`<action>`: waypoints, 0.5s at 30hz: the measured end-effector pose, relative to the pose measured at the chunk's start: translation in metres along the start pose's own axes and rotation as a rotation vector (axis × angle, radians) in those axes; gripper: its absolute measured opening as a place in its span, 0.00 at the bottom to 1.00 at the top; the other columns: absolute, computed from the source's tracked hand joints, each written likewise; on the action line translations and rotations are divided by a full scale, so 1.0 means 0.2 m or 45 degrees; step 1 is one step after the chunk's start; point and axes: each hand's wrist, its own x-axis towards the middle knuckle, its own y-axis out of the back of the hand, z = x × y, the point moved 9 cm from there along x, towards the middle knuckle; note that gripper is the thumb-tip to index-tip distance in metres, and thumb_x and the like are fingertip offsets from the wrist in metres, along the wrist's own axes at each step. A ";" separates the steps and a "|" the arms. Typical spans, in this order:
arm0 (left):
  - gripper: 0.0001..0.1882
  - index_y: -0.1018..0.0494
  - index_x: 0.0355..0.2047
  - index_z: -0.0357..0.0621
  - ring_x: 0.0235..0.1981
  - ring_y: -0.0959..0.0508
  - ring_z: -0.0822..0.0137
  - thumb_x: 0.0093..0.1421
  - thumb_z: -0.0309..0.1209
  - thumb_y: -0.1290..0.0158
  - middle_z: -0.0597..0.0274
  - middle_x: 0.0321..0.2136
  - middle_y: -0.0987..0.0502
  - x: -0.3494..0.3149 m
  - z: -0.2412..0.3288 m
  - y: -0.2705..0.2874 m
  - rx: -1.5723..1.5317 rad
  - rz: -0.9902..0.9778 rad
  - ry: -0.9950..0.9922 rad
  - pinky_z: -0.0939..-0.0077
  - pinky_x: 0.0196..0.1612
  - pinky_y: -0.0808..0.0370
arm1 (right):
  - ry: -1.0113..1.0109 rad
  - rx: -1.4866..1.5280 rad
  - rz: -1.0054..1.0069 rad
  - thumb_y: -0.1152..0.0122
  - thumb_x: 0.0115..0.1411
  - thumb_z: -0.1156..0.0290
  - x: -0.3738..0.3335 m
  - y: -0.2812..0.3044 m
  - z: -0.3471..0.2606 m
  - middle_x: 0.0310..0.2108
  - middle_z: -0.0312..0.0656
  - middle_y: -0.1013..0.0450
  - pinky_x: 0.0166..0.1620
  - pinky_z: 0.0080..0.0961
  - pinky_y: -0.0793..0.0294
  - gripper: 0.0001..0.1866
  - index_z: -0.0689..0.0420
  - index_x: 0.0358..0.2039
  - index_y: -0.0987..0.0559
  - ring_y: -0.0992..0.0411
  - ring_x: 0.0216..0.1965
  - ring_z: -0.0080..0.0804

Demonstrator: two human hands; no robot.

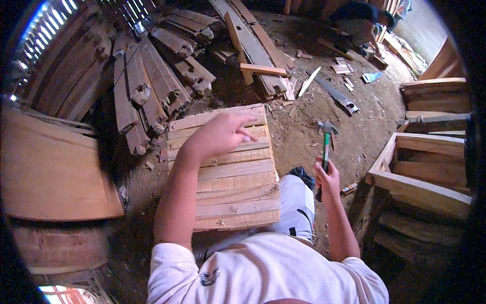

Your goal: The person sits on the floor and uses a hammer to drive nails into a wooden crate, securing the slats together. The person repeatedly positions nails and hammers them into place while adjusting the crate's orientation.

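Several rough slats make up the slatted wooden panel, which lies in front of the person's torso, just beside a grey trouser leg; what bears it underneath is hidden. If that support is uneven, a blow near an edge could tip or shift it. Over its far part is the left grip, index finger reaching out and the other fingers curled; whether it pinches anything small or presses on the wood, I cannot tell. Those bare fingers could be struck by a stray swing, or pick up splinters from the coarse grain. The right grip is wrapped round the handle of a claw hammer, off to the panel's right; a loose hold could let it twist and glance into the leg. Farther out, a handsaw lies on the dirt floor, where a foot might meet its teeth. Stacked beams at the left could slide if knocked. A co-worker crouches well apart, far right.
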 end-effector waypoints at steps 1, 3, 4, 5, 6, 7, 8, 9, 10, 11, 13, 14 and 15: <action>0.29 0.32 0.64 0.37 0.45 0.14 0.62 0.60 0.18 0.46 0.48 0.49 0.17 -0.04 -0.01 -0.04 0.129 -0.033 0.004 0.70 0.52 0.22 | -0.037 -0.046 0.029 0.32 0.64 0.64 -0.01 0.04 0.04 0.23 0.24 0.39 0.21 0.16 0.47 0.20 0.58 0.52 0.24 0.44 0.19 0.12; 0.30 0.32 0.64 0.38 0.43 0.14 0.61 0.58 0.18 0.45 0.48 0.46 0.17 -0.14 0.00 -0.10 0.395 -0.104 0.017 0.67 0.52 0.23 | -0.067 -0.020 0.034 0.32 0.64 0.63 -0.03 0.10 0.11 0.23 0.23 0.38 0.21 0.16 0.47 0.19 0.58 0.51 0.24 0.44 0.19 0.11; 0.30 0.32 0.63 0.37 0.40 0.14 0.58 0.58 0.20 0.44 0.49 0.40 0.15 -0.18 0.02 -0.12 0.477 -0.024 -0.096 0.64 0.53 0.23 | -0.074 -0.019 0.054 0.32 0.64 0.63 -0.04 0.13 0.15 0.23 0.23 0.38 0.21 0.16 0.47 0.19 0.57 0.51 0.24 0.44 0.19 0.11; 0.30 0.31 0.63 0.38 0.40 0.14 0.59 0.59 0.20 0.44 0.50 0.39 0.15 -0.22 0.04 -0.12 0.511 0.025 -0.159 0.65 0.52 0.23 | -0.081 -0.018 0.075 0.32 0.64 0.63 -0.05 0.15 0.18 0.23 0.23 0.38 0.21 0.16 0.47 0.18 0.57 0.51 0.23 0.44 0.18 0.11; 0.29 0.31 0.63 0.38 0.40 0.14 0.61 0.59 0.20 0.44 0.52 0.37 0.14 -0.25 0.06 -0.13 0.540 0.069 -0.230 0.66 0.51 0.22 | -0.110 -0.024 0.089 0.33 0.65 0.64 -0.07 0.17 0.18 0.22 0.23 0.38 0.21 0.16 0.47 0.17 0.57 0.50 0.23 0.44 0.18 0.11; 0.28 0.31 0.63 0.39 0.40 0.14 0.63 0.60 0.20 0.44 0.54 0.36 0.14 -0.27 0.08 -0.13 0.567 0.113 -0.302 0.67 0.50 0.22 | -0.114 -0.022 0.095 0.33 0.65 0.63 -0.08 0.17 0.20 0.22 0.23 0.39 0.21 0.16 0.47 0.16 0.57 0.49 0.23 0.45 0.18 0.12; 0.27 0.30 0.62 0.38 0.40 0.14 0.63 0.61 0.20 0.44 0.54 0.37 0.14 -0.27 0.04 -0.12 0.365 0.132 -0.139 0.68 0.49 0.21 | -0.117 -0.019 0.102 0.33 0.65 0.63 -0.10 0.18 0.21 0.22 0.23 0.39 0.21 0.16 0.47 0.16 0.57 0.49 0.23 0.45 0.17 0.12; 0.25 0.30 0.61 0.37 0.40 0.14 0.64 0.62 0.20 0.44 0.55 0.37 0.14 -0.28 0.01 -0.11 0.165 0.154 0.024 0.70 0.49 0.20 | -0.116 -0.018 0.106 0.33 0.65 0.63 -0.10 0.19 0.22 0.22 0.23 0.39 0.21 0.16 0.47 0.16 0.57 0.48 0.23 0.45 0.17 0.12; 0.24 0.29 0.60 0.37 0.41 0.14 0.65 0.63 0.20 0.45 0.55 0.37 0.14 -0.29 -0.04 -0.11 -0.036 0.174 0.186 0.71 0.48 0.19 | -0.130 0.015 0.109 0.32 0.65 0.63 -0.11 0.19 0.24 0.21 0.24 0.37 0.20 0.16 0.45 0.16 0.57 0.48 0.23 0.43 0.17 0.12; 0.21 0.29 0.58 0.35 0.41 0.14 0.65 0.64 0.20 0.45 0.54 0.38 0.14 -0.28 -0.08 -0.11 -0.154 0.220 0.196 0.72 0.48 0.19 | -0.143 0.048 0.113 0.31 0.64 0.64 -0.12 0.19 0.26 0.21 0.25 0.35 0.19 0.17 0.44 0.16 0.57 0.47 0.22 0.42 0.16 0.13; 0.16 0.28 0.54 0.33 0.42 0.15 0.64 0.66 0.20 0.45 0.51 0.40 0.15 -0.27 -0.17 -0.10 -0.390 0.330 0.220 0.73 0.49 0.18 | -0.170 0.085 0.103 0.29 0.63 0.64 -0.14 0.17 0.27 0.21 0.26 0.34 0.18 0.17 0.42 0.17 0.58 0.47 0.22 0.40 0.16 0.13; 0.14 0.27 0.52 0.32 0.42 0.14 0.63 0.66 0.21 0.45 0.50 0.40 0.15 -0.27 -0.19 -0.10 -0.494 0.361 0.206 0.72 0.50 0.17 | -0.186 0.092 0.100 0.29 0.63 0.64 -0.15 0.15 0.28 0.21 0.26 0.34 0.18 0.17 0.42 0.17 0.58 0.47 0.22 0.40 0.16 0.13; 0.11 0.27 0.49 0.32 0.42 0.14 0.61 0.67 0.21 0.45 0.48 0.40 0.16 -0.25 -0.19 -0.10 -0.599 0.389 0.190 0.71 0.50 0.17 | -0.199 0.098 0.100 0.29 0.63 0.63 -0.16 0.14 0.28 0.21 0.26 0.34 0.18 0.17 0.42 0.17 0.57 0.46 0.22 0.40 0.16 0.13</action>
